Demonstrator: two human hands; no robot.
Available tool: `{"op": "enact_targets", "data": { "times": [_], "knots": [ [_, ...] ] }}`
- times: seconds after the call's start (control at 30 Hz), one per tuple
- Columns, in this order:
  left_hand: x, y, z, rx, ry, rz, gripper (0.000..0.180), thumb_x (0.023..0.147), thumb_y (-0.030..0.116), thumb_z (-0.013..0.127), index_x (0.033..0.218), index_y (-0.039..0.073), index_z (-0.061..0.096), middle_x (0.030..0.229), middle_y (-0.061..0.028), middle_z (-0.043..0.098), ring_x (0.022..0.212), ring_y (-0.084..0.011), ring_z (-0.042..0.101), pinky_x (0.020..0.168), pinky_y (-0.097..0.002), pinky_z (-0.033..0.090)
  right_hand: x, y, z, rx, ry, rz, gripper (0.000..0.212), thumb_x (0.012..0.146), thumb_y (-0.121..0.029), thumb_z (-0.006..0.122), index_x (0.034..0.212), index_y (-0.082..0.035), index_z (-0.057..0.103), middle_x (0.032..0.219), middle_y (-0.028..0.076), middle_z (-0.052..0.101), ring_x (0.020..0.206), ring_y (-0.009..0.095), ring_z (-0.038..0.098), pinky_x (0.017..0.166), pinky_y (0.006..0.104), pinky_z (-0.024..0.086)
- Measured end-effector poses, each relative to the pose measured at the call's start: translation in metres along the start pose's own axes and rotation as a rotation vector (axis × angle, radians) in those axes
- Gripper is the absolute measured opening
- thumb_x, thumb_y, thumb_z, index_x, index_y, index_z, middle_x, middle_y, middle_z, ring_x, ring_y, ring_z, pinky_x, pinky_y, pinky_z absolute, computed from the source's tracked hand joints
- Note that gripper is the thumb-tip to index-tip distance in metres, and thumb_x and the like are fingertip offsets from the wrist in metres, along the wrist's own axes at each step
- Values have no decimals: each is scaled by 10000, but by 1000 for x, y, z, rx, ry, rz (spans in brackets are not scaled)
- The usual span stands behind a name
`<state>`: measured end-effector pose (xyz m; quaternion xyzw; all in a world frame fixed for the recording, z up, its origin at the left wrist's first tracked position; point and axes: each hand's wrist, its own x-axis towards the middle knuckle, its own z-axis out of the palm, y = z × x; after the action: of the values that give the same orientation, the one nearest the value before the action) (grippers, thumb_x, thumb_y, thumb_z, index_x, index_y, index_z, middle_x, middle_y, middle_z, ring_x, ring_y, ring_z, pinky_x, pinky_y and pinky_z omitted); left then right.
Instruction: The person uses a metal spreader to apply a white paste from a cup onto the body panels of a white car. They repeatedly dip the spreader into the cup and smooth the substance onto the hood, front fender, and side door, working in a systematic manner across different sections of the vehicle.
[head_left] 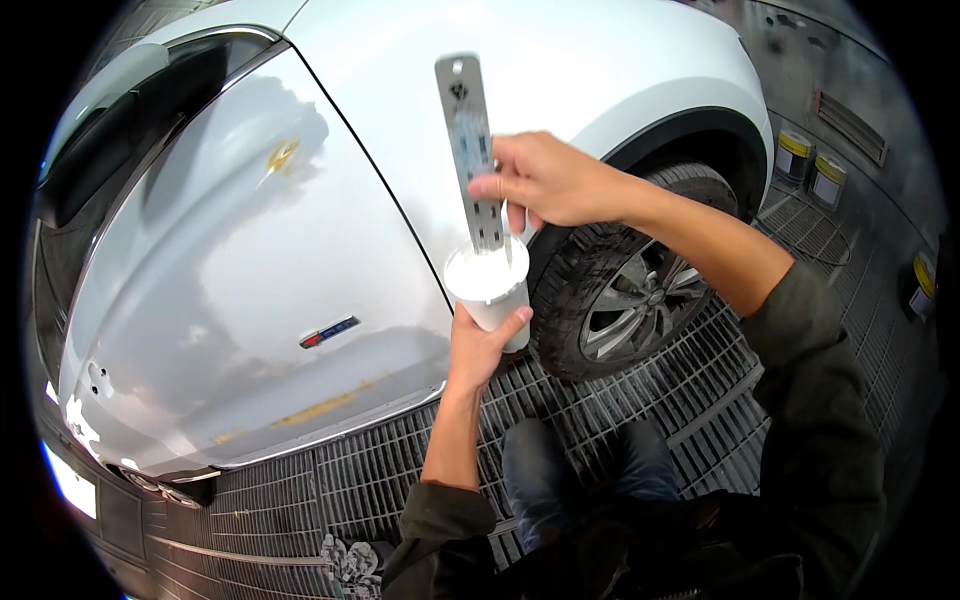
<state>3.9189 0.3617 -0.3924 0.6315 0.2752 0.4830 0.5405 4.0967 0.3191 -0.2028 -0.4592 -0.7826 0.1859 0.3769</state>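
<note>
My left hand (pixel 480 350) is wrapped round a white plastic cup (pixel 490 310), holding it upright in front of the car's front wheel. White liquid fills the cup close to its rim. Above it, my right hand (pixel 550 180) pinches a flat metal mixing ruler (pixel 470 150) between thumb and fingers. The ruler's lower end dips into the white liquid; its upper end, with a small hole, points up and tilts slightly left. Printed marks and smears cover its face.
A white car stands close ahead, its door (pixel 250 250) patched with grey primer and yellow filler spots. The tyre (pixel 570 310) is beside the cup. Metal grating (pixel 590 410) makes the floor. Paint cans (pixel 828 180) stand by the right wall, and a crumpled bundle (pixel 352 562) lies at lower left.
</note>
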Motion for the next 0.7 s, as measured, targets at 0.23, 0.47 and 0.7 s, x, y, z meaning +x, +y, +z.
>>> {"op": "enact_targets", "data": {
  "times": [0.23,0.47,0.7],
  "knots": [
    [17,9,-1,3,-6,23,761,693,111,869,1308,-1,435,1213,-122,591,1083,-214,582,927,-358,483,34,0,-23,-77,216,-90,268,1004,-235,543,1048,28,574,783,81,643,617,120,651,527,256,533],
    [27,8,3,-72,52,46,769,688,98,868,1304,11,417,1199,-114,578,1068,-217,575,922,-353,480,42,10,-3,-11,196,-95,304,1000,-282,521,1015,17,572,678,86,637,569,150,637,532,311,503],
    [30,3,10,-83,98,58,750,687,95,864,1285,15,418,1192,-116,569,1073,-218,561,918,-352,475,42,23,13,-94,231,-69,283,990,-271,540,1000,12,562,662,95,623,560,164,619,573,324,488]
  ]
}}
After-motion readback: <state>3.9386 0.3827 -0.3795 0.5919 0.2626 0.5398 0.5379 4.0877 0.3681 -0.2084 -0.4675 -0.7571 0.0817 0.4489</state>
